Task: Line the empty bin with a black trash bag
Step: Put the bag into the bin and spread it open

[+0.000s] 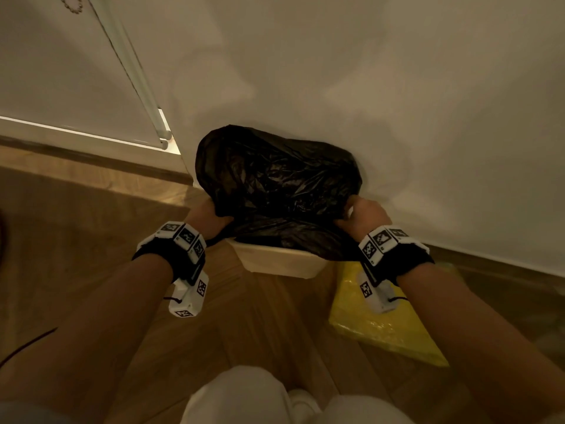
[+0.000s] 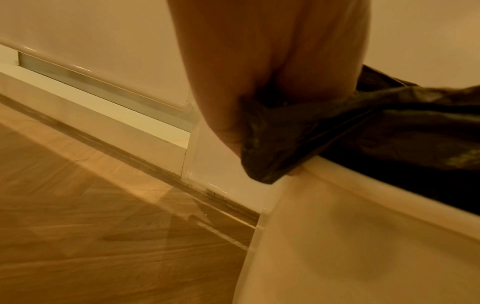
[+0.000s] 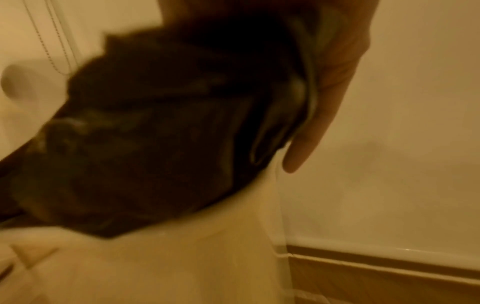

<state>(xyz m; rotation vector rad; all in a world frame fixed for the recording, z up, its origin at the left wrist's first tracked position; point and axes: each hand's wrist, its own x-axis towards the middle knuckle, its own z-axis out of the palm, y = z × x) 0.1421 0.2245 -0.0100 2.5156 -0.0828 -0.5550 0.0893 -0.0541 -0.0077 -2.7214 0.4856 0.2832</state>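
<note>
**Black bag puffed up over the bin, both hands on its edge**

Both arms are stretched forward and down toward the bin [image 1: 281,264], which is parked on the wood floor [image 1: 91,240] right against the white wall [image 1: 367,87]. The left hand [image 1: 211,214] is set at the bin's left side, the right hand [image 1: 363,214] at its right side, knuckles up, wrists level with each other.

The black trash bag [image 1: 275,185] is seen ballooned above the bin's mouth in the head view, with its near edge draped over the bin's front rim. A yellow plastic sheet [image 1: 385,316] is lying on the floor just right of the bin, under the right forearm; that's only caught by the head camera.

From the left wrist view, the bag's edge [image 2: 272,144] is shown bunched in the left hand [image 2: 259,61] and pulled down to the bin's rim [image 2: 337,216], so that grip is clamped on the plastic. A gap under a door [image 2: 103,86] left of the bin is also picked up there.

The right wrist view is blurry, but the bag [image 3: 155,133] is seen gathered against the palm, with one finger [image 3: 306,144] stretched straight down past the bin's side [image 3: 207,257]. In the head view the right grip is pinched onto the bag's edge.
</note>
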